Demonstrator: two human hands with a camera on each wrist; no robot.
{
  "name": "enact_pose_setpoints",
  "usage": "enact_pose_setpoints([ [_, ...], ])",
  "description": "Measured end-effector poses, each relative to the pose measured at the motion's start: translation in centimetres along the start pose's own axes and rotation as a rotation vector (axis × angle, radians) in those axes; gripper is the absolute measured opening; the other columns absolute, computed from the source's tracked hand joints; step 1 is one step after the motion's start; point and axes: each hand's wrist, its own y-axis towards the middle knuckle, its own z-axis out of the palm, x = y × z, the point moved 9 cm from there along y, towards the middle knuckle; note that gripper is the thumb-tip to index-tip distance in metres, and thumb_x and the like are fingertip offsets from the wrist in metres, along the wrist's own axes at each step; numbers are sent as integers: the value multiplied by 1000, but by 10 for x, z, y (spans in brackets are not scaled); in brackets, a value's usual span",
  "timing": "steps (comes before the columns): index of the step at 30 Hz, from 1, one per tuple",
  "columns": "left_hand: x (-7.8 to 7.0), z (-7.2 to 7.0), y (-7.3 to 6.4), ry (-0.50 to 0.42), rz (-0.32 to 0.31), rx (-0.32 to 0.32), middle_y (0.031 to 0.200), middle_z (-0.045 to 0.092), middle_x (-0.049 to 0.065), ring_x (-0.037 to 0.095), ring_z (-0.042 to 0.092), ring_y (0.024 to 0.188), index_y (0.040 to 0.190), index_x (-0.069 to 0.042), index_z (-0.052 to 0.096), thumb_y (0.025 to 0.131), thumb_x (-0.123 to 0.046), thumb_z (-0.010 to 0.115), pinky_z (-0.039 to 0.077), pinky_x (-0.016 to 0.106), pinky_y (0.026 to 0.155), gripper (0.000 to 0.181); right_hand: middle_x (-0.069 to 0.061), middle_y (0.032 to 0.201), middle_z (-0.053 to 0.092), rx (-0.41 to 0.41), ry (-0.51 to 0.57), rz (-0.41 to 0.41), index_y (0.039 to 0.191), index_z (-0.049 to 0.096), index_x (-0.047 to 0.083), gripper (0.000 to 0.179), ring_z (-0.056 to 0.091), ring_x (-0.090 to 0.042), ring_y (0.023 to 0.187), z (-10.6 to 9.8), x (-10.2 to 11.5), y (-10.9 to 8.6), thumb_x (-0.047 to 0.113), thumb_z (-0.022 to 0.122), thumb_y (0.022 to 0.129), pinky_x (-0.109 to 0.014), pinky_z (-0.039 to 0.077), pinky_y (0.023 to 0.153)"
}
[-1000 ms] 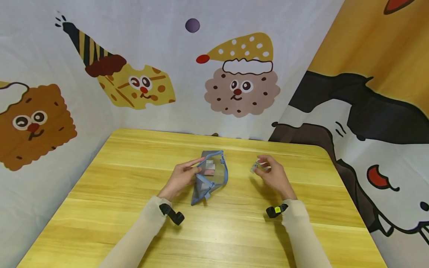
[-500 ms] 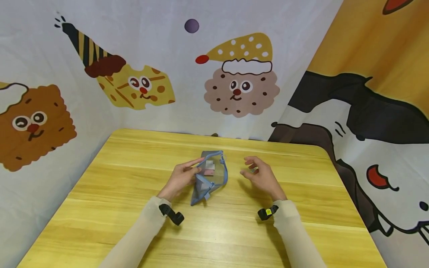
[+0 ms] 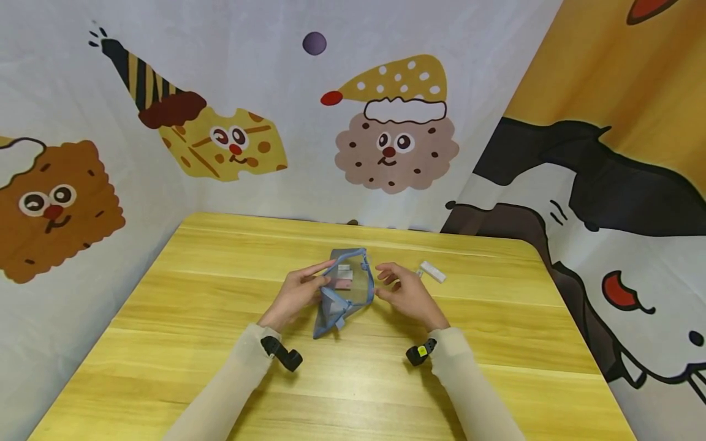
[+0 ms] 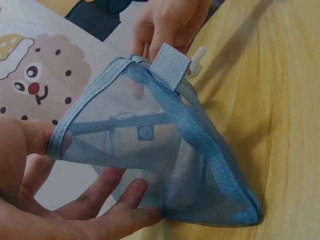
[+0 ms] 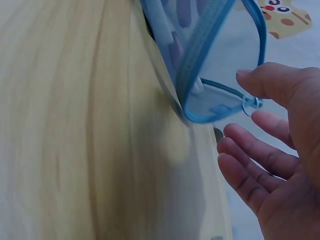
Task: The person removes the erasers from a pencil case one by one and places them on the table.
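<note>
A blue mesh zipper pouch (image 3: 361,294) stands on the table with its mouth wide open. My left hand (image 3: 295,297) grips its left edge, thumb over the rim and fingers against the mesh, as the left wrist view shows. Through the mesh, a white and a pink item (image 3: 343,284) can be seen inside; their kind is unclear. My right hand (image 3: 408,294) is at the pouch's right rim, fingers loosely bent and nothing between them. In the right wrist view the thumb and fingers are spread beside the zipper rim (image 5: 200,55); whether they touch it I cannot tell.
A small white block-like item (image 3: 432,271) lies on the wooden table (image 3: 220,257) behind the right hand, with a small pale greenish piece (image 3: 420,273) beside it. A curtain with cartoon prints (image 3: 309,122) hangs behind the table.
My right hand has moved left, away from the small pale greenish piece at its fingertips, to the pouch's rim. The white item has come into view. The left hand and pouch stay put.
</note>
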Motion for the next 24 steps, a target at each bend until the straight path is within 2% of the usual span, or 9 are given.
enact_pose_setpoints([
  [8,1,0,1,-2,-17,-10,141,62,13,27,66,122,136,-37,67,104,-18,62,54,49,104,38,-11,118,69,42,24,12,138,62,7,46,65,-22,106,19,7,7,16,75,95,-40,57,92],
  [13,1,1,0,10,-13,-1,150,57,10,29,62,129,135,-38,67,103,-19,62,53,51,105,38,-12,116,71,72,22,-4,138,61,5,47,67,-22,103,27,13,11,15,75,95,-40,58,92],
  [17,1,1,0,7,-16,-7,142,62,12,27,66,123,134,-38,68,103,-18,62,55,49,103,38,-11,113,72,93,-17,-42,138,62,5,47,67,-19,98,33,18,15,16,75,95,-37,58,88],
  [21,2,0,1,9,-17,-17,138,64,15,24,66,115,137,-34,67,103,-16,61,56,46,101,39,-6,108,71,106,-74,-53,137,63,8,46,66,-14,92,37,19,18,18,76,94,-31,58,83],
  [24,2,-1,1,11,-18,-21,143,60,16,27,65,121,140,-23,65,104,-15,58,56,46,102,37,-3,103,71,110,-92,-41,136,65,10,45,65,-13,89,39,19,20,18,77,93,-30,57,82],
])
